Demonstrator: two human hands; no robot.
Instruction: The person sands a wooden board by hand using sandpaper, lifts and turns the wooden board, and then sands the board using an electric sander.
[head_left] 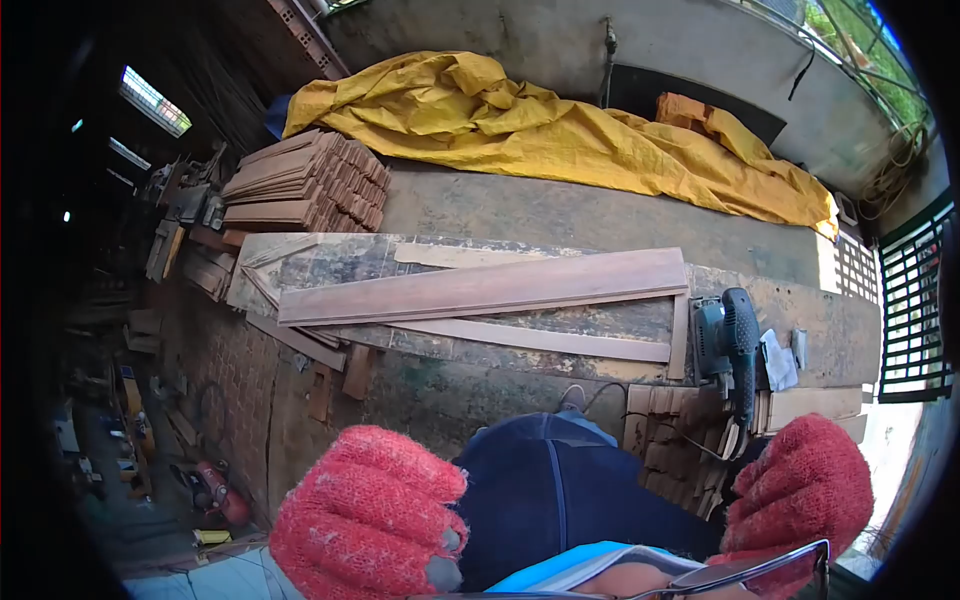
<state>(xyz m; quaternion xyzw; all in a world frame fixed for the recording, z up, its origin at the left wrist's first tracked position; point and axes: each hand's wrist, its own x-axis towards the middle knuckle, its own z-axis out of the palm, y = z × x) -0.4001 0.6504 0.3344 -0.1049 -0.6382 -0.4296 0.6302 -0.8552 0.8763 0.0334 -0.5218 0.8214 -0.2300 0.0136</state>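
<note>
Close to the camera, my left hand (365, 510) wears a red knitted glove with grey, worn fingertips. Its fingers are curled closed, hiding the palm. On the other side, my right hand (800, 485), in a matching glove, is closed too, with the inside of its grip out of sight. Beyond both hands, a long moulded wooden board (490, 285) lies across a worn workbench (840, 330). A thinner wood strip (540, 338) rests beside it. A teal and black electric sander (740, 345) stands at the board's right end, nearer my right hand.
Stacked wooden boards (305, 185) sit at the back left. A yellow tarp (560, 130) covers something along the wall. More wood pieces (680, 430) lie below the sander, by its cord. A white cloth or paper (778, 360) is right of it. A red machine (215, 495) stands lower left.
</note>
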